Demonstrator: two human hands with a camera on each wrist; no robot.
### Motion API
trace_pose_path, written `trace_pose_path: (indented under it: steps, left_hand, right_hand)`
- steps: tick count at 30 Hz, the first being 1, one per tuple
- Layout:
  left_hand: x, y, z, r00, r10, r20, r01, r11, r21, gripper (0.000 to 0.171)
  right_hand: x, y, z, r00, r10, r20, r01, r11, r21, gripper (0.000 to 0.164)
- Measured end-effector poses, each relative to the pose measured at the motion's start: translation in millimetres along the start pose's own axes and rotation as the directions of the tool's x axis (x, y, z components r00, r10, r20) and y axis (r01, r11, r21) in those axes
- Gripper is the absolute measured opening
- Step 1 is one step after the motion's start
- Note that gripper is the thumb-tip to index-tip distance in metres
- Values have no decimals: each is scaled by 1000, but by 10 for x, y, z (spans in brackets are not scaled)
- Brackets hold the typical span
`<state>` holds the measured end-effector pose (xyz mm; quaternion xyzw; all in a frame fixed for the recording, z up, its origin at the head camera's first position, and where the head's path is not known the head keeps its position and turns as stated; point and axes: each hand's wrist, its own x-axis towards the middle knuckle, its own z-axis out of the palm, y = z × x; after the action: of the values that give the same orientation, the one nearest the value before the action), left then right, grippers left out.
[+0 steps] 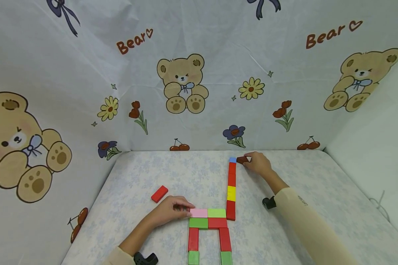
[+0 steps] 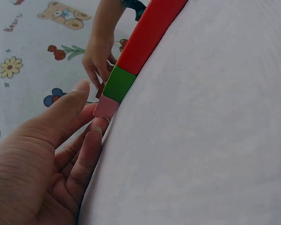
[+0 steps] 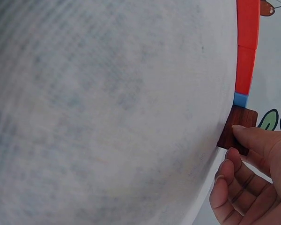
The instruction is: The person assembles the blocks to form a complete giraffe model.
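At the far side of the table, my right hand (image 1: 258, 163) pinches a dark brown wooden block (image 3: 236, 125) between thumb and fingers. This block is right beside a small blue block (image 1: 232, 159) at the far end of an upright line of blocks. My left hand (image 1: 171, 210) touches the left end of a pink block (image 1: 199, 213) with its fingertips. Its thumb (image 2: 79, 96) stands apart from the pink block. A light green block (image 1: 217, 213) adjoins the pink one, with a green block (image 1: 198, 223) and a red block (image 1: 217, 223) in the row below.
A loose red block (image 1: 159, 194) lies left of the layout. Toward the blue block runs a line of red blocks and a yellow block (image 1: 231, 193). Two legs of red and green blocks reach the near edge. Behind the table hangs a bear-print cloth (image 1: 219, 44).
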<state>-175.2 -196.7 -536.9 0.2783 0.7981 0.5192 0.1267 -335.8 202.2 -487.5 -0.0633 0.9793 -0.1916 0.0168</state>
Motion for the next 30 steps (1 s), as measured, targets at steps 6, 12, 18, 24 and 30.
trace_pose_path:
  steps: [6, 12, 18, 24, 30]
  left_hand:
    - [0, 11, -10, 1000, 2, 0, -2, 1000, -3, 24]
    - [4, 18, -2, 1000, -5, 2, 5, 1000, -4, 24]
    - [-2, 19, -1, 1000, -4, 1, 4, 1000, -10, 24]
    - [-1, 11, -4, 1000, 0, 1, 0, 1000, -3, 24]
    - [-4, 27, -10, 1000, 10, 4, -10, 1000, -4, 25]
  right_hand:
    - [-1, -5, 1, 1000, 7, 1, -7, 1000, 8, 45]
    - [-12, -5, -7, 1000, 13, 5, -13, 1000, 8, 47]
    - [-19, -7, -7, 1000, 23, 16, -23, 1000, 6, 50]
    - [-27, 21, 4, 1000, 24, 13, -24, 1000, -1, 46]
    - [-20, 37, 2, 1000, 0, 3, 0, 1000, 2, 44]
